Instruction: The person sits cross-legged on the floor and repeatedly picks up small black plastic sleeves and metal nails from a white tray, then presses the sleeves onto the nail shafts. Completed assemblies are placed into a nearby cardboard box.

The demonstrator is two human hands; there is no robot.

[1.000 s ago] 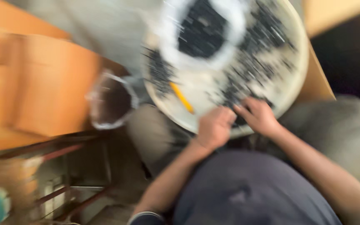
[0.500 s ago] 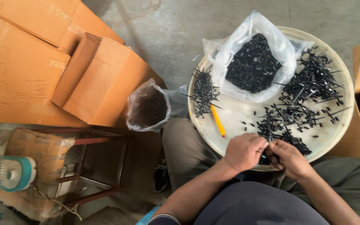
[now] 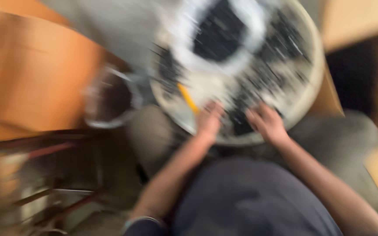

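head view blurred: your left hand (image 3: pixel 208 120) and right hand (image 3: pixel 265 122) rest on tray (image 3: pixel 316 94) edge, among black parts (image 3: pixel 241 120) under fingers; grip state unclear. yellow pencil (image 3: pixel 188 98) just left of left hand. pick one part at a time.

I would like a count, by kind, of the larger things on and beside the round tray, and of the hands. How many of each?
Round pale tray: 1
Clear plastic bag with dark pieces: 1
Yellow stick: 1
Clear bag beside the tray: 1
Hands: 2, left hand and right hand
Loose dark pieces: too blurred to count
Total: 6
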